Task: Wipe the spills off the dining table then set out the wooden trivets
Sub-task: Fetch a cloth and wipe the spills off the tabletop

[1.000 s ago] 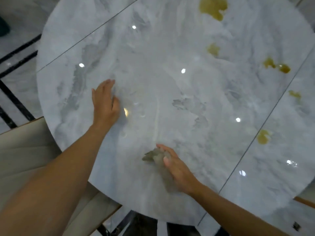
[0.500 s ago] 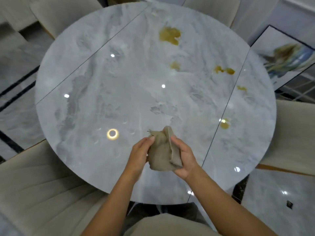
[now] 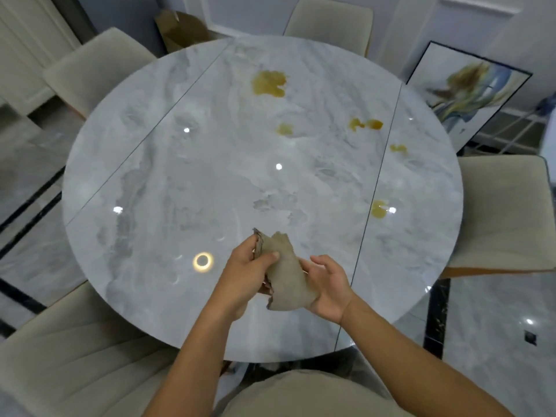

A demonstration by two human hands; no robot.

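Both hands hold a crumpled beige cloth (image 3: 284,275) just above the near edge of the round marble table (image 3: 180,176): the left hand (image 3: 249,272) pinches its upper part under the thumb, while the right hand (image 3: 329,285) cups its lower side with curled fingers. Yellow-brown spills (image 3: 268,83) lie unwiped across the far and right parts of the tabletop, well apart from the cloth. Beige chairs (image 3: 99,64) ring the table, and a brown cardboard box (image 3: 180,28) stands beyond its far edge, contents not visible.
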